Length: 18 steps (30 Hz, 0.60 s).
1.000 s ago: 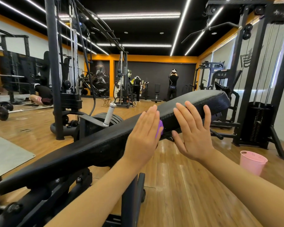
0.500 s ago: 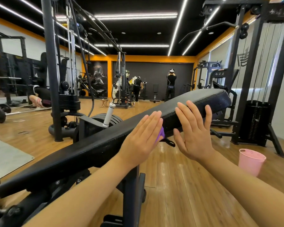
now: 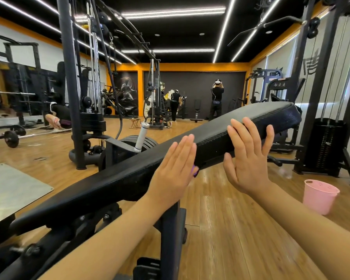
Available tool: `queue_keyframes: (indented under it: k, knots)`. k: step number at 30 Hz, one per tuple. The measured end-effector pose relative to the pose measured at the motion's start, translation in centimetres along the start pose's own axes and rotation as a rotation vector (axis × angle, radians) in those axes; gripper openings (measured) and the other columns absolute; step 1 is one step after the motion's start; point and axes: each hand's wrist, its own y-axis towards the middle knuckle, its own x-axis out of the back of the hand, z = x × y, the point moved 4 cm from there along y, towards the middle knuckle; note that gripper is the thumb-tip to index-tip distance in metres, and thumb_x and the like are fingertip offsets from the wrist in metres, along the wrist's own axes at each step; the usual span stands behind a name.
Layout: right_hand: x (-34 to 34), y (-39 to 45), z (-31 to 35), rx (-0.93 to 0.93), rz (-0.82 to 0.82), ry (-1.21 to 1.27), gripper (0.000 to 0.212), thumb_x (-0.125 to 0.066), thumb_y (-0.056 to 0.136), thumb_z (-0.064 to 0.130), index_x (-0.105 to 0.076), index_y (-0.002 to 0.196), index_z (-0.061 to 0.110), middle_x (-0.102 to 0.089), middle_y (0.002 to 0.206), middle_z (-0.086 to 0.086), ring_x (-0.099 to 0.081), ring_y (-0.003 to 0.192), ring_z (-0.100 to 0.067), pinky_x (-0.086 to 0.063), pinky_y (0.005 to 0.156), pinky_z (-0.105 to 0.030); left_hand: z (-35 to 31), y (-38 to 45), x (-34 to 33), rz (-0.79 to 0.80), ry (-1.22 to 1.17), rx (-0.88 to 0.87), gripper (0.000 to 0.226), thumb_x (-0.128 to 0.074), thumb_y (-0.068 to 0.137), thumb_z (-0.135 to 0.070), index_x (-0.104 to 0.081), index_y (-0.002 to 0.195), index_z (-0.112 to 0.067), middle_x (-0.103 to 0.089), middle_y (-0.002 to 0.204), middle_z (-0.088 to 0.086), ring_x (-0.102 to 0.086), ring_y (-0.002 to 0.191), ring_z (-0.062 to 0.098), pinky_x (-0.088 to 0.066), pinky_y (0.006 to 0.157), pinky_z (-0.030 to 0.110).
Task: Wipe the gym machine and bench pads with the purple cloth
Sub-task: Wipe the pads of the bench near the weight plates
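A long black bench pad (image 3: 113, 178) slants across the view from lower left up to its far end at the upper right. My left hand (image 3: 174, 168) lies flat with straight fingers against the pad's near side edge, pressing the purple cloth (image 3: 195, 171) onto it; only a small purple corner shows under my palm. My right hand (image 3: 249, 158) is spread open against the same side edge further up the pad, fingertips reaching over the top seam. It holds nothing.
A pink bucket (image 3: 319, 196) stands on the wooden floor at the right. The bench's black frame and post (image 3: 170, 235) are below my arms. Cable machines (image 3: 329, 146) rise right and left (image 3: 73, 118). Several people are at the far wall.
My left hand with the cloth has slid down and back along the pad's side edge, hiding more of the purple cloth. My right hand has stayed pressed at nearly the same spot.
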Motion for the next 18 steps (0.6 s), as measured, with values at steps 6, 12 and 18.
queue_keyframes:
  k: [6,12,18]
  knots:
    - [0.0,-0.1,0.1,0.0,0.011,-0.006,0.052,-0.032,0.1,0.033,-0.037,0.142,0.004,-0.034,0.151,-0.013,-0.024,0.146,-0.033,0.0,0.118,-0.059,5.9,-10.2,2.2,0.152,0.13,0.084,0.04,-0.026,0.108,-0.007,-0.029,0.147,0.005,-0.036,0.15,0.028,-0.04,0.14,0.041,-0.019,0.124,0.043]
    - [-0.2,0.0,0.7,-0.029,-0.006,0.011,0.051,-0.039,0.096,0.031,-0.039,0.14,0.005,-0.034,0.15,-0.015,-0.024,0.145,-0.034,0.0,0.118,-0.061,3.1,-6.6,0.8,0.076,0.07,0.313,0.048,-0.04,0.106,-0.017,-0.035,0.145,0.01,-0.04,0.149,0.032,-0.038,0.141,0.042,-0.032,0.116,0.052]
    - [-0.2,0.0,0.8,-0.042,-0.016,0.025,0.052,-0.04,0.094,0.03,-0.038,0.14,0.006,-0.033,0.15,-0.014,-0.023,0.145,-0.034,0.001,0.118,-0.059,4.6,-8.5,0.3,0.1,0.136,0.181,0.048,-0.049,0.103,-0.008,-0.036,0.144,0.012,-0.037,0.15,0.032,-0.036,0.143,0.041,-0.025,0.122,0.047]
